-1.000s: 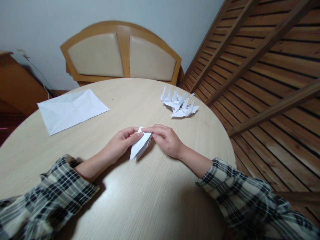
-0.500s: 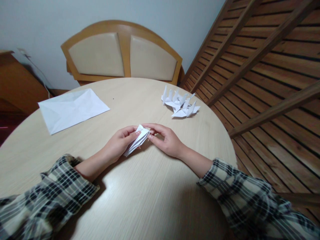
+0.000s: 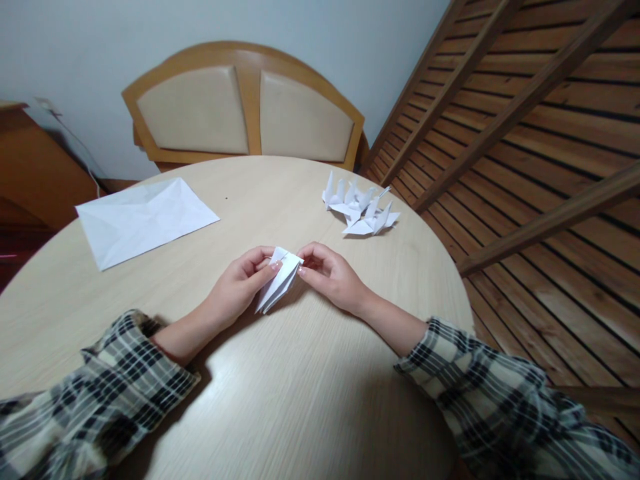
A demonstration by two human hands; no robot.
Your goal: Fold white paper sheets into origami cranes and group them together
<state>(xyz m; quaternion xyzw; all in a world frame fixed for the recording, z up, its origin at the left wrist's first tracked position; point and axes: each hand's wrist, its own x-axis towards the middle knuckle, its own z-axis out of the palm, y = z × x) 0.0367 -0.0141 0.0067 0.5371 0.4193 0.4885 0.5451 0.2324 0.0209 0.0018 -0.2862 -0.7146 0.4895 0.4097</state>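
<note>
A small piece of folded white paper, layered and narrowing toward its lower end, is held just above the middle of the table. My left hand grips its left side, thumb on the front face and fingers behind. At the upper right corner, my right hand pinches the edge between thumb and forefinger. Beyond the right hand stands a cluster of several white origami cranes. The finger ends behind the paper are hidden.
The round pale wooden table carries a creased white sheet of paper at the far left. Past its back edge stands a padded wooden headboard. A slatted wooden panel rises along the right, and a brown cabinet stands at left.
The right forefinger has drawn back from across the top of the paper to its right corner. The folded paper has turned slightly and shows more of its broad face.
</note>
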